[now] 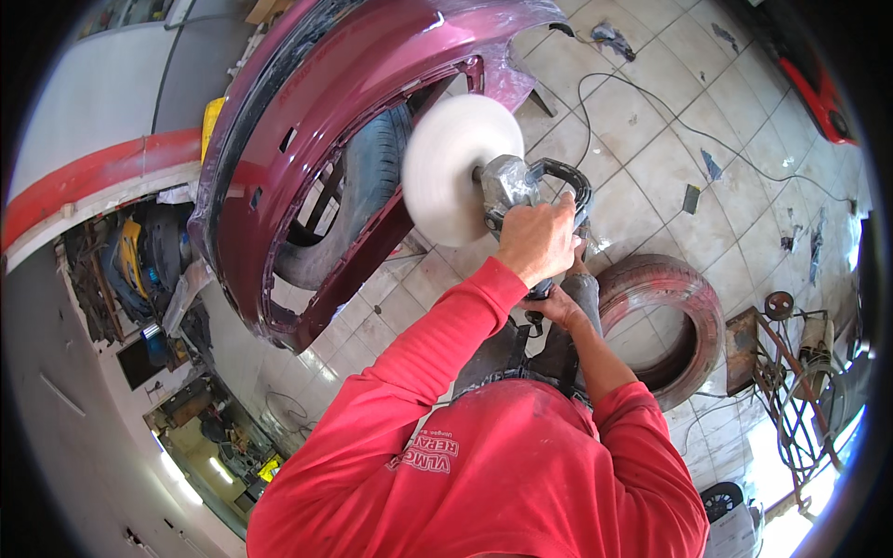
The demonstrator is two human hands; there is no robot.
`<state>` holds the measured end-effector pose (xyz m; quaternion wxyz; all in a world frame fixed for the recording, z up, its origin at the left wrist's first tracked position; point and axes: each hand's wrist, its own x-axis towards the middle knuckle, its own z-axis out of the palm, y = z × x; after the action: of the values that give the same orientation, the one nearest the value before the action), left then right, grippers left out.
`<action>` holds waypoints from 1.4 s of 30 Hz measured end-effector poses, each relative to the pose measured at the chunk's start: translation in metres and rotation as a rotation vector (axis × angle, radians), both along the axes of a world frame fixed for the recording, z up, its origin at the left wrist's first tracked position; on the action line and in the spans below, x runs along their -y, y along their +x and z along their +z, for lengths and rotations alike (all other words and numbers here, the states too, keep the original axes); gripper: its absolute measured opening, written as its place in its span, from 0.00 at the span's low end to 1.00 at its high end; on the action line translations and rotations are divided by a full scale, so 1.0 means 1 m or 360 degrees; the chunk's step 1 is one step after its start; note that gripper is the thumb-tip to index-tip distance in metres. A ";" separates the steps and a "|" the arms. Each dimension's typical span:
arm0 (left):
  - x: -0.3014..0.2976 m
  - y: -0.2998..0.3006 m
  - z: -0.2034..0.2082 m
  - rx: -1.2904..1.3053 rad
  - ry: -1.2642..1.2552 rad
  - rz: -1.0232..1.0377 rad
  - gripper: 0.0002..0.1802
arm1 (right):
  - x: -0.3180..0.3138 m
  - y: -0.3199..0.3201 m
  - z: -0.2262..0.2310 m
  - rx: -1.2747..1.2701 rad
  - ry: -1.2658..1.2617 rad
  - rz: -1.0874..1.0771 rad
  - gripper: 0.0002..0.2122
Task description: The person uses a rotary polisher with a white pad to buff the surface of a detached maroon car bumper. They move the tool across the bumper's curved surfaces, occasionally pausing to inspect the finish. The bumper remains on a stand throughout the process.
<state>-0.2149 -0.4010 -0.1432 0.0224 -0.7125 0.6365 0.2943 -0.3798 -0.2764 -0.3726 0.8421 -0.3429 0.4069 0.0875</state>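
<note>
A power polisher (510, 186) is held between my two hands, its round white buffing pad (460, 172) blurred as if spinning. My left hand (539, 240) is closed on it near the black loop handle (569, 181). Lower and closer to my body, my right hand (558, 305) wraps round its rear part, partly hidden behind my left hand. Beyond the pad stands a glossy maroon car bumper (307, 121), propped up and curving away to the left. The pad overlaps the bumper's right edge in view; whether they touch I cannot tell.
A tyre (372, 177) shows behind the bumper's opening. Another worn tyre (665, 279) lies on the tiled floor at right. A cable (670, 116) snakes across the tiles among scraps. A metal frame (791, 381) stands at far right, and a red car part (819, 102) at upper right.
</note>
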 end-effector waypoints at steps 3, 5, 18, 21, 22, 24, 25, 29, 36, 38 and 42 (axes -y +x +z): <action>-0.016 0.002 0.003 0.0016 -0.0009 0.0020 0.36 | -0.005 0.001 0.000 0.0026 -0.0069 0.0006 0.30; -0.035 0.005 0.004 0.0025 -0.0032 0.0040 0.36 | -0.009 0.004 -0.004 0.0082 -0.0237 0.0149 0.28; -0.164 0.016 0.035 0.0065 0.0027 0.0200 0.39 | -0.109 0.018 -0.044 0.0159 -0.0403 0.0623 0.39; -0.150 0.016 0.035 0.0050 0.0033 0.0147 0.40 | -0.110 0.016 -0.035 0.0027 -0.0366 0.0595 0.38; -0.143 0.016 0.032 0.0040 0.0021 0.0127 0.39 | -0.096 0.015 -0.021 -0.0043 -0.0306 0.0610 0.37; -0.121 0.015 0.025 0.0027 -0.0008 0.0102 0.38 | -0.074 0.013 -0.014 0.0014 -0.0233 0.0532 0.31; -0.109 0.014 0.024 0.0033 -0.0017 0.0090 0.38 | -0.066 0.009 -0.021 0.0051 -0.0278 0.0490 0.30; -0.077 0.013 0.000 -0.0037 -0.0202 0.0063 0.34 | -0.024 0.004 -0.020 0.0143 -0.0249 0.0301 0.31; -0.111 0.023 0.010 -0.0068 -0.0283 0.0204 0.23 | -0.013 0.016 -0.006 0.0027 -0.0457 0.0573 0.37; -0.147 0.027 0.016 -0.0107 -0.0322 0.0259 0.22 | -0.048 0.013 -0.024 0.0190 -0.0703 0.0318 0.30; -0.228 0.041 0.021 -0.0134 -0.0324 0.0365 0.20 | -0.098 0.028 -0.058 0.0173 -0.0810 0.0561 0.23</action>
<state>-0.1736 -0.1726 -0.1220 -0.1104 -0.7662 0.5778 0.2586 -0.3520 -0.1784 -0.4302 0.7217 -0.6120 0.3045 0.1090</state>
